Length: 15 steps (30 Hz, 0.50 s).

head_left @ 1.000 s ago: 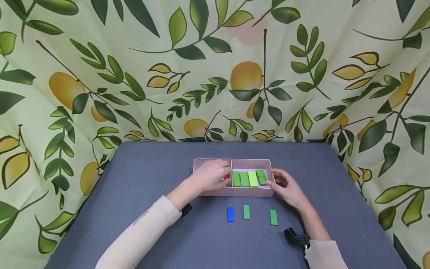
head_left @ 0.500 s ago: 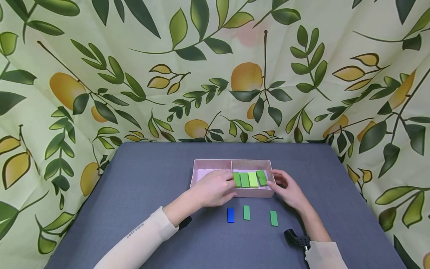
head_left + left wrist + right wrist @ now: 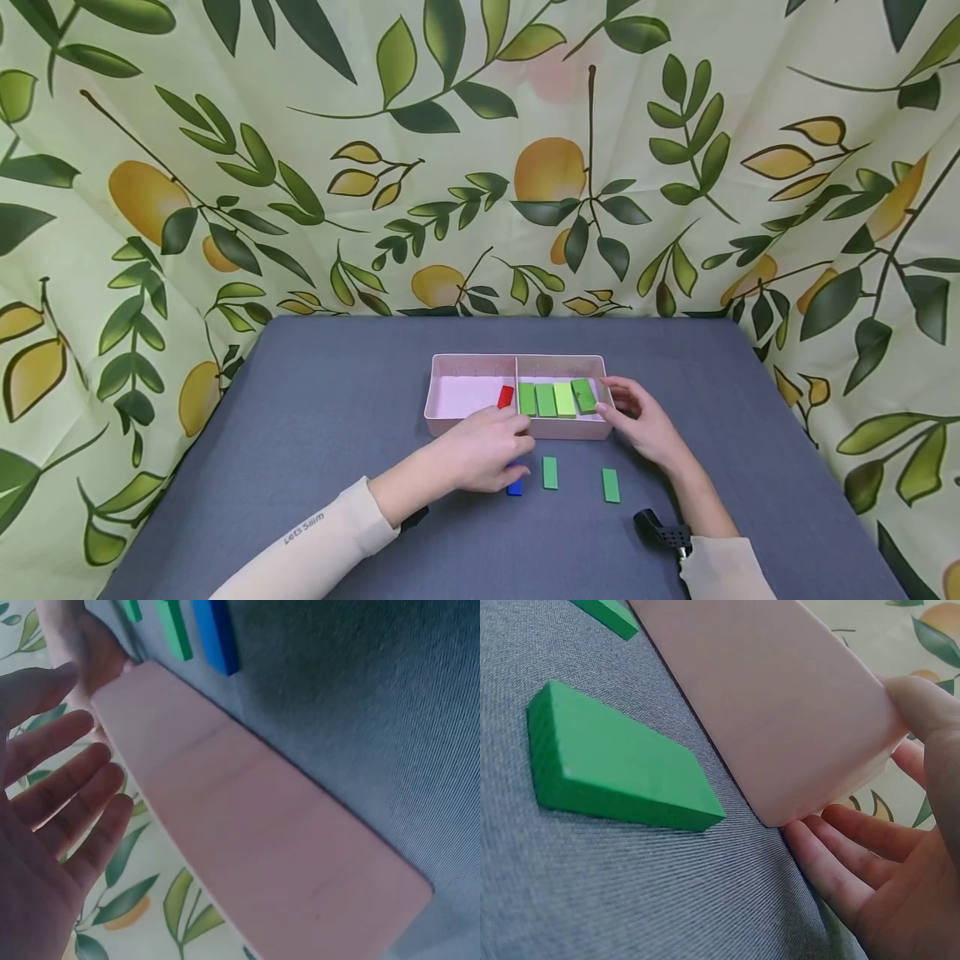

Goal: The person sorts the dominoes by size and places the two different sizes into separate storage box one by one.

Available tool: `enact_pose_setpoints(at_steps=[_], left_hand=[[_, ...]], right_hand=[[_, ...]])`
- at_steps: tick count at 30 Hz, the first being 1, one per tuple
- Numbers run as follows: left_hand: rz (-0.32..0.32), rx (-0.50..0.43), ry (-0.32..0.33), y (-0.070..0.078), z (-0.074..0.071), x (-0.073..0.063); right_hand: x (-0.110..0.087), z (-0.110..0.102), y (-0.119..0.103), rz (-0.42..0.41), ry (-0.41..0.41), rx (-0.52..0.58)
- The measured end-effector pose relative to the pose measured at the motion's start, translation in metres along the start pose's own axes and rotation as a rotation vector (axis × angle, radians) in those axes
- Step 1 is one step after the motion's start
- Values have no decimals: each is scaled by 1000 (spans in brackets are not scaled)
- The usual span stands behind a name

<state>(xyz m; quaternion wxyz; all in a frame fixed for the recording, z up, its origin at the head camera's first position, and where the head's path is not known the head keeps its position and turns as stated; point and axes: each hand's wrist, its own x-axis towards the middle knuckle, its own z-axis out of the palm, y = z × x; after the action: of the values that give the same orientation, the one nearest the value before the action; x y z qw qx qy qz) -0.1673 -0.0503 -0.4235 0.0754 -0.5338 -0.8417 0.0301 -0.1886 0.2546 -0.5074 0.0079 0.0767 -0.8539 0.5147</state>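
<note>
A pink two-compartment box (image 3: 564, 428) sits on the table. In its left compartment a red block (image 3: 506, 396) lies by the divider; its right one holds a row of several green blocks (image 3: 546, 400), the rightmost slanted. My left hand (image 3: 483, 450), fingers apart and holding nothing, is in front of the box, partly covering a blue block (image 3: 514, 489). The left wrist view shows that blue block (image 3: 215, 634) beyond the loose fingers (image 3: 90, 832). My right hand (image 3: 641, 421) grips the box's right end, its thumb at the rim and its fingers (image 3: 840, 859) against the end wall.
On the grey cloth-covered table (image 3: 337, 375), two green blocks, one in the middle (image 3: 551, 472) and one to the right (image 3: 611, 485), lie in front of the box. A leaf-and-fruit patterned curtain (image 3: 465, 167) hangs behind. A black wrist camera (image 3: 662, 530) is on my right wrist.
My left hand has come out of the left compartment toward the front, over the blue block, leaving the red block by the divider. My right hand has stayed at the box's end.
</note>
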Motion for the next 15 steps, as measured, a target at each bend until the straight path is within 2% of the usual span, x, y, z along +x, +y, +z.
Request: enact_pose_setpoints(at_steps=[15], left_hand=[[29,24,-104,13,26,-7]], right_hand=[[0,0,-1,12,-2,1]])
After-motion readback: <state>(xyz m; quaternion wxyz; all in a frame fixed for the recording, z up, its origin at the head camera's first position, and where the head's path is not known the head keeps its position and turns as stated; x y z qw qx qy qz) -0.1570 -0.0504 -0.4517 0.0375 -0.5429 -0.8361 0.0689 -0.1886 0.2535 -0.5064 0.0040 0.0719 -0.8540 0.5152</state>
